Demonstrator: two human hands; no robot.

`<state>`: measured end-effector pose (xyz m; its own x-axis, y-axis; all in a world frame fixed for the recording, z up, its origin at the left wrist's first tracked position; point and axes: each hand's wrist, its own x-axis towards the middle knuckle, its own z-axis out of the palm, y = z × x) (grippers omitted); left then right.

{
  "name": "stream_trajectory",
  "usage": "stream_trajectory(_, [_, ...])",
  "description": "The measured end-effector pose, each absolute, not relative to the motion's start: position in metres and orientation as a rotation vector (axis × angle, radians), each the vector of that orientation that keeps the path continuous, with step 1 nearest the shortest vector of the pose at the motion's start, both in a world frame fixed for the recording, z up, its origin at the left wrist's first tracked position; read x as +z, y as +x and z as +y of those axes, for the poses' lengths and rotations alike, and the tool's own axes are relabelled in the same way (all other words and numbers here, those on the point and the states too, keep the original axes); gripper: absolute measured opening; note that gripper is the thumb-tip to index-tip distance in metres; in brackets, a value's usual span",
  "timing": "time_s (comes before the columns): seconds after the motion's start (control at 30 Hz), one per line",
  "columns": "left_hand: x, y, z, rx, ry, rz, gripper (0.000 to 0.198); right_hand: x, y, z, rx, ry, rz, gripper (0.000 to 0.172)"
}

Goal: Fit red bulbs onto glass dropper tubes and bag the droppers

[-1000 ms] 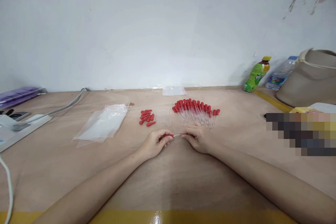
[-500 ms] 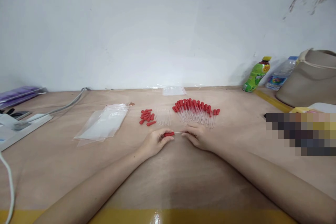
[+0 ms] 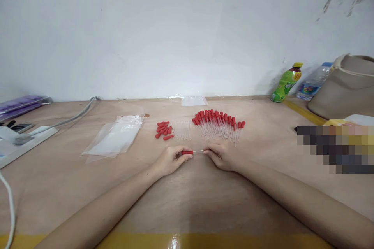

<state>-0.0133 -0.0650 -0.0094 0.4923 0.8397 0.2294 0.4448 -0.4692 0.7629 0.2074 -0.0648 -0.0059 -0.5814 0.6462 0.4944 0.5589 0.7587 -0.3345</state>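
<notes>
My left hand [image 3: 173, 159] pinches a red rubber dropper bulb [image 3: 187, 152], its open end facing right. A thin clear glass dropper tube [image 3: 198, 151] runs from the bulb's mouth to the fingertips of my right hand [image 3: 219, 156], which are closed on its far end. How deep the tube sits in the bulb I cannot tell. Beyond my left hand lie a small heap of loose red bulbs [image 3: 164, 129] and a row of bare glass tubes [image 3: 181, 130]. Behind my right hand, droppers with red bulbs fitted [image 3: 216, 122] lie in a fan.
Clear zip bags [image 3: 115, 137] lie to the left, another small bag [image 3: 194, 101] by the wall. A power strip [image 3: 35, 144] with cables and a purple packet [image 3: 22, 107] are far left. On the right stand a green bottle [image 3: 286, 83], a water bottle [image 3: 312, 83] and a beige bag [image 3: 344, 89].
Both hands have come slightly nearer to me with the bulb and tube. My right fingers have drawn together, and more of the tube shows between the hands.
</notes>
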Motion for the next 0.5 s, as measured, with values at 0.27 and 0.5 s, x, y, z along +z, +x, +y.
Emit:
stream_trajectory(0.27, [-0.008,-0.013,-0.064,0.914,2.137,1.021,0.022,-0.002,0.2,-0.07,0.241,-0.943,-2.334,0.024])
stream_trajectory(0.5, [-0.008,-0.017,-0.059,0.902,2.141,1.055,0.02,0.003,0.203,-0.065,0.204,-0.974,-2.362,0.021])
